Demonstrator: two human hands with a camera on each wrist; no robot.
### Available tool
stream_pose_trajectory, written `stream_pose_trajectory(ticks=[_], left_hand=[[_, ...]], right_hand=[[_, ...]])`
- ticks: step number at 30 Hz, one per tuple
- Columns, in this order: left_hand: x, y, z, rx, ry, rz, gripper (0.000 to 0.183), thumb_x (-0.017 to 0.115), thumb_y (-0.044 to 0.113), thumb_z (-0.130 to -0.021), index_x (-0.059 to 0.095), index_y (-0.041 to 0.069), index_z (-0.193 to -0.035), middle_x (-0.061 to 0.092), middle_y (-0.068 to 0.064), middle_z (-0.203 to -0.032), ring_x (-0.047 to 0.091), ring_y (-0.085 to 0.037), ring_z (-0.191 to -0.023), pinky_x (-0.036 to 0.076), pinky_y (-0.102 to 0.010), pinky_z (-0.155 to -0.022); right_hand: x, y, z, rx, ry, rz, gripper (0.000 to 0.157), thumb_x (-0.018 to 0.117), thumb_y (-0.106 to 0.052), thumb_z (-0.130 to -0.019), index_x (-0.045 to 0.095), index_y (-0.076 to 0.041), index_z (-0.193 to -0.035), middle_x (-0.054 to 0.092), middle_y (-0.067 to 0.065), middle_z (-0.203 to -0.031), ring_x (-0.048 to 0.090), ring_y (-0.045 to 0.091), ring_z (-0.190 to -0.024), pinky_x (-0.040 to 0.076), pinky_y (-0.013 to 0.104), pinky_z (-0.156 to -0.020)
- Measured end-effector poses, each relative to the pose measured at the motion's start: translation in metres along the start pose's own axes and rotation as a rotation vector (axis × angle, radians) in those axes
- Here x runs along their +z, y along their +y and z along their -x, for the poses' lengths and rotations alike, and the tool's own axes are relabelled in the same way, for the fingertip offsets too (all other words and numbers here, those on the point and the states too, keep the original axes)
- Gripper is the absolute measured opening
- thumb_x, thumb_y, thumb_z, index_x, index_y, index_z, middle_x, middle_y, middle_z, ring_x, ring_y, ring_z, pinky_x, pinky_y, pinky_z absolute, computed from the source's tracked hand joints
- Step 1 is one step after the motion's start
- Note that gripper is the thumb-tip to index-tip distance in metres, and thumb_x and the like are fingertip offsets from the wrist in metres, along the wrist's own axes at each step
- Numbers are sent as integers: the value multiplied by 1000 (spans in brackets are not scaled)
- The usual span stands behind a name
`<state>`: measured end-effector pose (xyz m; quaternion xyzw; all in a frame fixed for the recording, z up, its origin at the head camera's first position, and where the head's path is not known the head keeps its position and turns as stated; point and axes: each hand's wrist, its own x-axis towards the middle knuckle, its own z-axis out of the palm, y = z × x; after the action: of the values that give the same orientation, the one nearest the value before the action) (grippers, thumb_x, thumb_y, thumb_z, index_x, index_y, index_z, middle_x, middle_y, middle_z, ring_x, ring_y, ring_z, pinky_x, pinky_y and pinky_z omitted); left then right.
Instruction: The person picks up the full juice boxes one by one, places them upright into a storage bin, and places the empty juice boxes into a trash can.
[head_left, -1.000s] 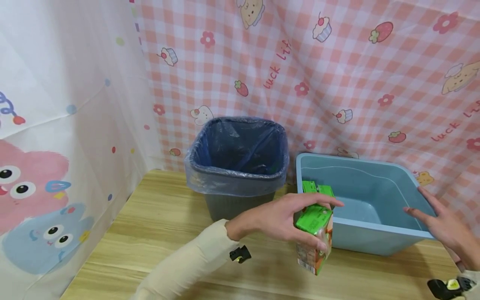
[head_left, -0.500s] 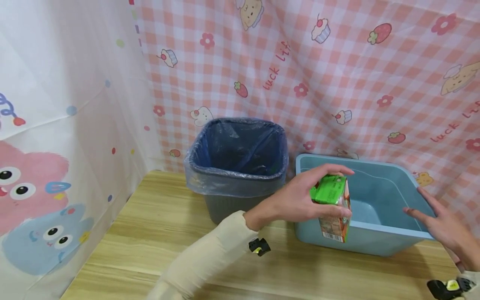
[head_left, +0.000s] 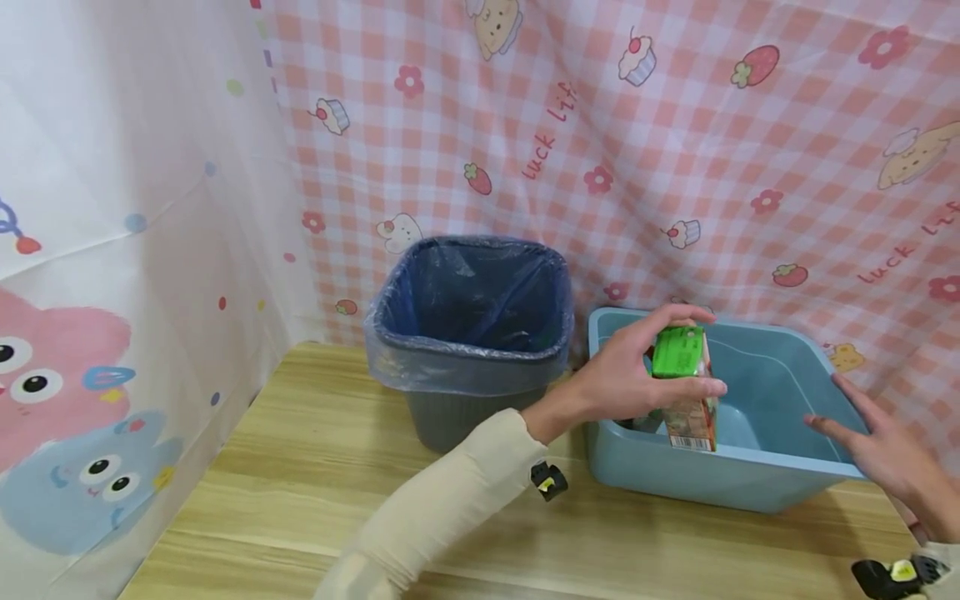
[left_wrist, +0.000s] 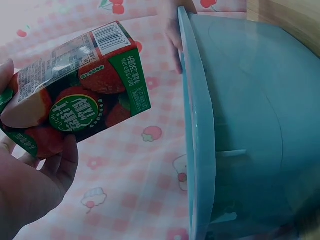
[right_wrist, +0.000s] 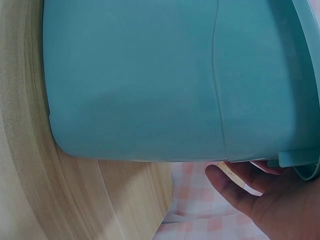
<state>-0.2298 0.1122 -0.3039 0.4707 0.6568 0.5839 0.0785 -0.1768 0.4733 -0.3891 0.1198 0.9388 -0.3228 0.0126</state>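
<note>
My left hand (head_left: pixel 626 371) grips a juice carton (head_left: pixel 686 392) with a green top, thumb on the near side and fingers on the far side. In the left wrist view, the carton (left_wrist: pixel 75 90) shows red apples, green panels and a barcode. It is held upright and overlaps the front rim of a blue plastic tub (head_left: pixel 720 483). My right hand (head_left: pixel 896 442) holds the tub's right rim, thumb over the inside. In the right wrist view, fingers (right_wrist: pixel 232 187) lie against the outer end wall. Behind my left hand, cartons in the tub's left end are mostly hidden.
Left of the tub stands a grey bin (head_left: pixel 450 417) lined with a clear bluish bag (head_left: pixel 465 367). Both stand on a wood-grain table (head_left: pixel 300 467). A pink checked cloth (head_left: pixel 465 108) hangs behind, and a white printed cloth (head_left: pixel 172 250) hangs at the left.
My left hand has carried the juice carton up and to the right, from in front of the tub to over its front rim. The right hand has stayed on the rim.
</note>
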Motion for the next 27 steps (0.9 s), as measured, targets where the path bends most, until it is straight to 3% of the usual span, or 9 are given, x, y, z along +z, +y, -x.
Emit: stream_pose_trajectory(ticks=[12,21,27], left_hand=[[2,-19,-23,-92,77,17,56,74,20,-90,46,21,-139,57,-3,-100,59,-12,-79,54,-24,-69],[7,-33,-40,-179,124,-25,56,75,29,-89,47,23,-137,58,3,-104,61,-9,-82,53,-22,-73],[12,-40,-54,-221,157,-89,59,77,34,-87,48,23,-137,59,6,-98,60,-6,-82,52,-19,-73]], right_hand=[[-3,-5,3,7,3,35,87,46,-45,-103,-14,-9,-155,-10,42,-153,14,73,-127,24,82,-91],[-4,-5,5,7,0,29,88,46,-48,-102,-14,-11,-156,-10,41,-153,9,73,-129,19,82,-93],[-4,-6,4,23,-12,33,89,46,-49,-102,-14,-11,-155,-7,44,-152,17,73,-125,26,81,-90]])
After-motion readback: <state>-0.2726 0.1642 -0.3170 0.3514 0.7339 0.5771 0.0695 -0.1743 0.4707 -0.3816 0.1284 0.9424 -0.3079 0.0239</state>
